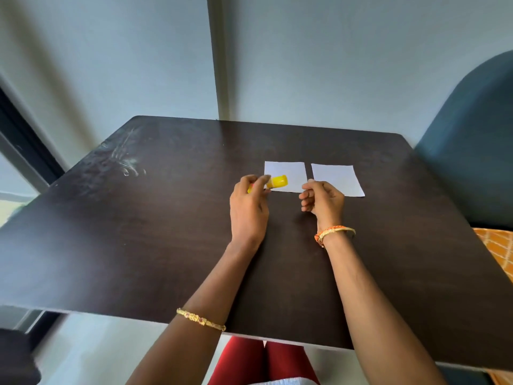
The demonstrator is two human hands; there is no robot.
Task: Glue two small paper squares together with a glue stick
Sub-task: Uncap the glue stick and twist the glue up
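Two white paper squares lie flat side by side on the dark table [138, 218], with a narrow gap between them: the left square [290, 172] and the right square [337, 177]. My left hand [248, 209] holds a yellow glue stick [274, 182] sideways, its yellow end lying over the near left corner of the left square. My right hand [322, 200] hovers just in front of the gap between the squares, fingers loosely curled and apart, holding nothing.
A blue-green padded chair back [477, 140] stands at the table's right edge. An orange patterned cloth [497, 245] shows beside it. Pale scuff marks [125, 162] cover the table's far left. The wall is right behind the table.
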